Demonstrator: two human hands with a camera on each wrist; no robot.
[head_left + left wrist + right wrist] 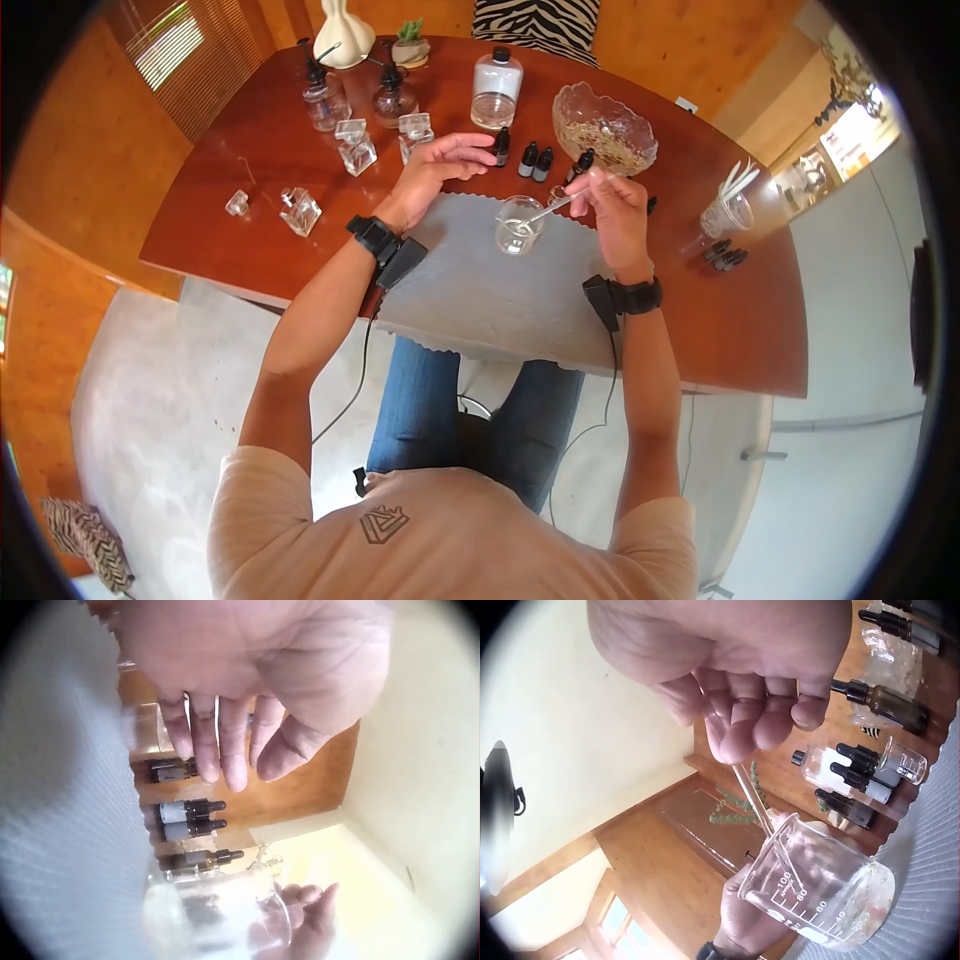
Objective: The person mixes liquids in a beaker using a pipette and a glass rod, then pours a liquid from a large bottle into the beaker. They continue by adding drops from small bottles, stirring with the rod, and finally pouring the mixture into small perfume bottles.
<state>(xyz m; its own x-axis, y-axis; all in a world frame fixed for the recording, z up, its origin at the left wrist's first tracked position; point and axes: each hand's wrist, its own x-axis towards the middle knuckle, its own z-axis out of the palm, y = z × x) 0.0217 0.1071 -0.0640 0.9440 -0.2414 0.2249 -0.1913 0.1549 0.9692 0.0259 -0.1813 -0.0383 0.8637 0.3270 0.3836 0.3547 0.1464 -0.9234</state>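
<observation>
My right hand (612, 205) holds a clear glass stirring rod (751, 787) between its fingers. The rod slants down into a graduated glass beaker (519, 226) that stands on a grey cloth (450, 280). A shallow layer of clear liquid (870, 900) lies at the beaker's bottom. My left hand (440, 170) hovers over the far left corner of the cloth, fingers extended and the palm empty. Its fingertips overlap a dark dropper bottle (171, 771) in the left wrist view. Two more dropper bottles (535, 163) stand side by side, and another (580, 165) is near the right hand.
A scalloped glass bowl (605, 125) and a large black-capped bottle (496, 90) stand behind. Square glass bottles (300, 211) and amber pump bottles (393, 100) are at left. On the right are a cup of white sticks (727, 215) and small dark bottles (730, 258).
</observation>
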